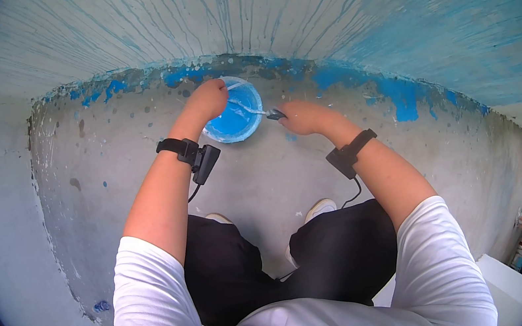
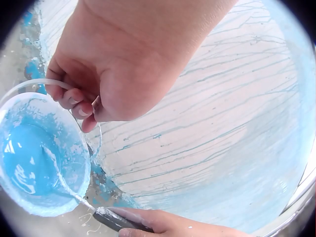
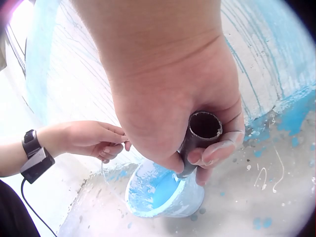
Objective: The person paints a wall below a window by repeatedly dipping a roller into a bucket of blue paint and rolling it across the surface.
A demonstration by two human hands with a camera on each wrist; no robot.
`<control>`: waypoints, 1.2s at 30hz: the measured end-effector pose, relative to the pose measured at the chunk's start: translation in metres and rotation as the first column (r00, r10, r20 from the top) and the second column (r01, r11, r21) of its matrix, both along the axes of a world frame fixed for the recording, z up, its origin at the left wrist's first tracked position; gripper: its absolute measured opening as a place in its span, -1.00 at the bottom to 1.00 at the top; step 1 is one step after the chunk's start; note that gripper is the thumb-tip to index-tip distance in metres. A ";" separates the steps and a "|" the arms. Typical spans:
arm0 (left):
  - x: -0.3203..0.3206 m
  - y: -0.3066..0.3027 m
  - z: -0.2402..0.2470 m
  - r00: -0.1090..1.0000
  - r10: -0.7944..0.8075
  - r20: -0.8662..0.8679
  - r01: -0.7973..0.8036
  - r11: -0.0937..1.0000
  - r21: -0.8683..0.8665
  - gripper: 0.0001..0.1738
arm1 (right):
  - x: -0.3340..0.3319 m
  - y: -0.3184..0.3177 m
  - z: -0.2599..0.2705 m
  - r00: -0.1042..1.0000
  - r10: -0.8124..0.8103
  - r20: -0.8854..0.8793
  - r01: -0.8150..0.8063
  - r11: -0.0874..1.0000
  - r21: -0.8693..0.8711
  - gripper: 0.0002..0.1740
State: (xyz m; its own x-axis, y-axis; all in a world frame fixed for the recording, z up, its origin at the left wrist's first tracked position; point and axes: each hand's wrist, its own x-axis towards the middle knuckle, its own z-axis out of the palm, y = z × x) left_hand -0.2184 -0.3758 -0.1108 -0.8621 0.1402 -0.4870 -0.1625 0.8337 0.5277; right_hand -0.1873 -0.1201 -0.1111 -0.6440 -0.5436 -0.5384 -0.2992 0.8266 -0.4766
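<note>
Above the bucket, left fingers pinch its wire handle.

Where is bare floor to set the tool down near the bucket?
Free: concrete floor between bucket and shoes, and left of the bucket. Crowded: the bucket rim, where left hand, right hand and tool handle meet.

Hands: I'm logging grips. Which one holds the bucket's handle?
The left hand: it pinches the thin handle of the bucket. The right hand grips a dark tube instead.
</note>
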 end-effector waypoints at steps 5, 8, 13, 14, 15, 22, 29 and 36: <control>0.001 0.000 -0.001 1.000 0.009 -0.023 -0.009 1.000 -0.011 -0.69 | 0.001 0.003 -0.006 0.999 -0.039 -0.015 0.038 0.999 -0.033 -0.70; 0.001 -0.001 -0.006 0.999 -0.004 -0.040 0.003 1.000 -0.004 -0.69 | -0.002 0.012 -0.010 0.997 -0.073 -0.027 0.067 0.980 -0.186 -0.70; 0.003 0.000 -0.001 0.998 -0.018 -0.059 0.017 1.000 -0.019 -0.69 | -0.011 0.031 0.015 0.712 -0.403 0.575 0.534 0.842 -0.071 -0.66; 0.003 0.000 0.001 0.999 -0.014 -0.049 0.014 1.000 -0.014 -0.68 | -0.013 0.036 0.018 0.712 -0.403 0.575 0.534 0.843 -0.070 -0.66; 0.003 0.001 0.002 0.999 -0.011 -0.040 0.011 1.000 -0.008 -0.68 | -0.014 0.041 0.021 0.627 -0.390 0.674 0.564 0.825 -0.047 -0.58; 0.002 0.001 -0.002 0.999 -0.019 -0.051 0.019 1.000 -0.014 -0.68 | -0.017 0.070 0.016 0.195 -0.357 0.914 0.750 0.654 0.096 -0.67; 0.002 0.001 -0.001 1.000 0.004 -0.012 -0.004 1.000 0.000 -0.68 | -0.022 0.082 0.017 -0.047 -0.253 0.966 0.807 0.560 0.186 -0.84; 0.003 0.001 -0.002 0.999 -0.012 -0.040 0.011 1.000 -0.017 -0.68 | -0.020 0.085 0.013 0.013 -0.338 0.941 0.792 0.578 0.197 -0.83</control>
